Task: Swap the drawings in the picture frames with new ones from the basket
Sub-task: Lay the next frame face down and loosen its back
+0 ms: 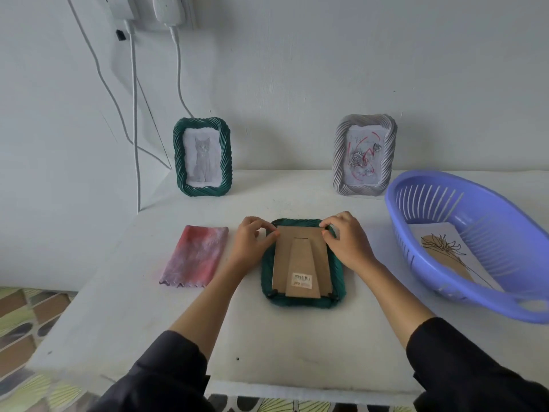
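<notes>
Both hands pinch top corners of face-down green frame [303, 264]; brown backing, barcode sticker.

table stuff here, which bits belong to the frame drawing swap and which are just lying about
Part of the job: face-down green frame under left hand and right hand; standing green frame; white frame; purple basket; flower drawing.

Lying about: pink cloth; wall chargers; cables.

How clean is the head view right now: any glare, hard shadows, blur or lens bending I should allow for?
Head view: soft, even light, no glare, only faint shadows under the left hand and right hand; the face-down frame is sharp, barcode bars visible; wide-angle bending stretches the basket and smears the sleeves at the bottom edge.
</notes>
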Demonstrator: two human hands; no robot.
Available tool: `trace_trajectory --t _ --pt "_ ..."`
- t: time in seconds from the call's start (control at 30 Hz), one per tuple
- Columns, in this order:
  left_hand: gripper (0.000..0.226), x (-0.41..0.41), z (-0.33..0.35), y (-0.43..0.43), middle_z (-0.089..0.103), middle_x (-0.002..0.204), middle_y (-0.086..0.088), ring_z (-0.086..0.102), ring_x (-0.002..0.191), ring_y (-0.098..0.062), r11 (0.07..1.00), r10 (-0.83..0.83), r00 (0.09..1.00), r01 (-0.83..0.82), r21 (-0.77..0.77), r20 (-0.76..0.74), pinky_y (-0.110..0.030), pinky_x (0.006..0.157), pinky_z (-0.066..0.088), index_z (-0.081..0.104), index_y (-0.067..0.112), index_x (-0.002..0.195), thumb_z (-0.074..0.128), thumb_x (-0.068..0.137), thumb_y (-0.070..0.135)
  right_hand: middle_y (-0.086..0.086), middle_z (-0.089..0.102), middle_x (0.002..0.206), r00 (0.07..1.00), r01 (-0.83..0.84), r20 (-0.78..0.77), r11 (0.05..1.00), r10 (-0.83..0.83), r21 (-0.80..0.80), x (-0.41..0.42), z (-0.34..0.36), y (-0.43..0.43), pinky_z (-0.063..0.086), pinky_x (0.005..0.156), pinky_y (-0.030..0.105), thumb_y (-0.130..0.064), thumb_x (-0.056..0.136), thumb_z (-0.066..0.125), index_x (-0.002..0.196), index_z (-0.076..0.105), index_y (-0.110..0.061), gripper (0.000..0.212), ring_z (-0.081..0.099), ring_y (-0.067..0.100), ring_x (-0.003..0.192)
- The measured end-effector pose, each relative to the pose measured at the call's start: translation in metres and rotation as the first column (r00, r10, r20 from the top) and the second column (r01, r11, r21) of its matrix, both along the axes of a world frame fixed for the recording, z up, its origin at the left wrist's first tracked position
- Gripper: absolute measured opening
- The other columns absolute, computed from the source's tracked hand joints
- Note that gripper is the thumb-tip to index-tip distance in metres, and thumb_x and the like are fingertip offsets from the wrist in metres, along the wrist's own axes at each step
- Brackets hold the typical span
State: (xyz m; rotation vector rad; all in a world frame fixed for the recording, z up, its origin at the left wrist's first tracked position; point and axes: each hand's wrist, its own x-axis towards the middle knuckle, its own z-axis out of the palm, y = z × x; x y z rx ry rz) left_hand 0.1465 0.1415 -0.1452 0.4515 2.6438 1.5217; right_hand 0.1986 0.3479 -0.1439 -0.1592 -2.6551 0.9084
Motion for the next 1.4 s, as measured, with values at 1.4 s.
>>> trace_trajectory --t 1.4 --pt "0.019 0.062 0.016 -0.030 0.044 0.124 0.002 0.044 0.124 -0.018 0.981 -0.147 0.956 0.109 0.158 0.253 -0.031 0.103 0.036 0.069 0.017 0.102 0.068 0.083 0.017 -0.003 0.048 0.115 0.990 -0.093 0.074 0.945 0.122 -0.314 0.105 0.007 -0.015 0.029 0.094 0.020 -0.019 0.080 0.070 0.085 0.072 -0.021 0.006 0.044 0.006 0.116"
